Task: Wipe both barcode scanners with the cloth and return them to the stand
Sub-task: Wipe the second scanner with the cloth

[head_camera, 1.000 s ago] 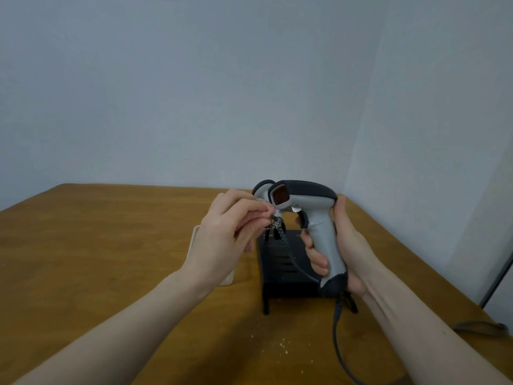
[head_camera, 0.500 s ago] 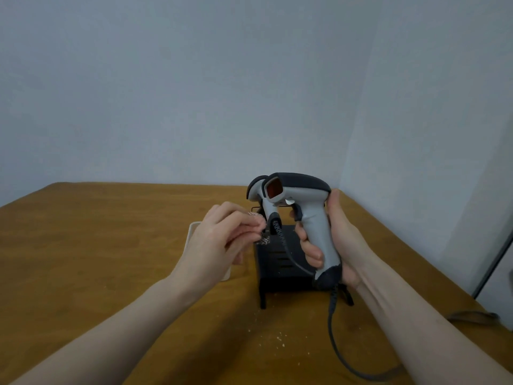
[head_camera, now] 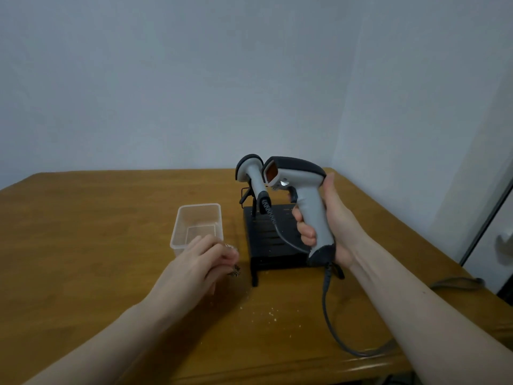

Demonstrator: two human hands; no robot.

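Here, two barcode scanners are in view, both grey with dark tops. The right hand (head_camera: 330, 226) has its fingers wrapped firmly round the handle of the nearer scanner (head_camera: 298, 195), holding it upright above the table with its orange window facing left. From its base a grey cable (head_camera: 330, 323) drops to the tabletop and loops off to the right. The second scanner (head_camera: 251, 173) sits in the black stand (head_camera: 270, 240) just behind and to the left of the held one, its own cable running down across the stand's slatted top.

The left hand (head_camera: 200, 262) is low over the wooden table (head_camera: 83, 232), fingers curled narrowly together around something small and glinting (head_camera: 234, 269); it is too blurred to tell what it is. One clear plastic container (head_camera: 198, 226) stands on the table just beyond this hand and left of the stand. A scatter of pale crumbs (head_camera: 270, 314) lies on the wood in front of the stand. No cloth can be made out clearly.
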